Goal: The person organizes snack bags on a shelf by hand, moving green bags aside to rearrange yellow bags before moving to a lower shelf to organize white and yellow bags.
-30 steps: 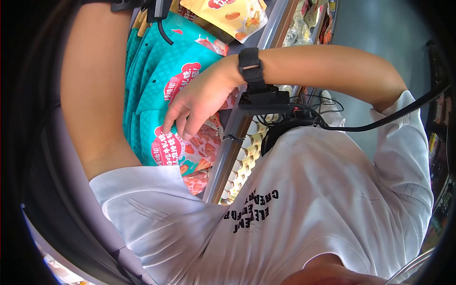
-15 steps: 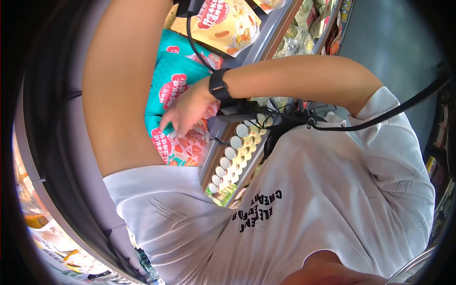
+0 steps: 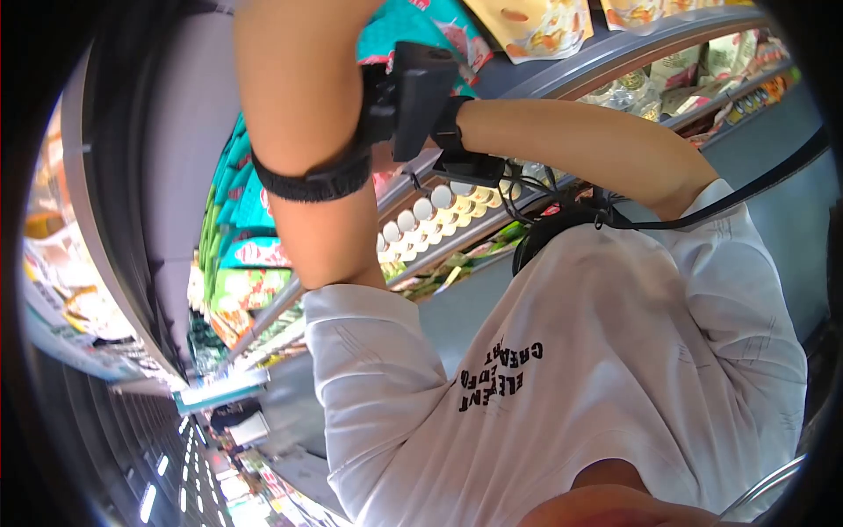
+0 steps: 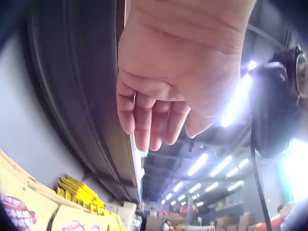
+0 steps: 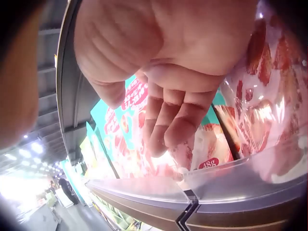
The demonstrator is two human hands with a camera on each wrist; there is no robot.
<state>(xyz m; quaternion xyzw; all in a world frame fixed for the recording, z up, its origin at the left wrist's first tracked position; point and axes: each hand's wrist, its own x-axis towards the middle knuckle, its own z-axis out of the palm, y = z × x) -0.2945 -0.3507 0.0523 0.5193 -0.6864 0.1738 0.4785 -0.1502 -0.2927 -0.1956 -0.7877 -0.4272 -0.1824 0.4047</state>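
In the right wrist view my right hand (image 5: 168, 62) hangs in front of teal-and-pink snack bags (image 5: 134, 101), with its fingers bent loosely and the thumb apart from them. Its fingertips overlap the front of the pink bags, and nothing shows gripped in it. A glossy clear-fronted bag with red pieces (image 5: 269, 91) stands beside the hand. My left hand (image 4: 173, 67) is raised beside a dark shelf panel (image 4: 82, 96), its fingers slightly curved and holding nothing. In the head view the wrist devices hide the right hand.
A grey shelf lip (image 5: 144, 185) runs in front of the bags. Yellow snack bags (image 4: 82, 197) stand below the left hand. A lower shelf bears rows of white-lidded containers (image 3: 421, 211). Black cables (image 3: 527, 198) hang by the waist. An aisle with ceiling lights (image 4: 197, 163) stretches away.
The head view has swung, bringing the aisle and green bags into sight. The left arm with its wristband now crosses in front of the teal bags, and the right hand has become covered.
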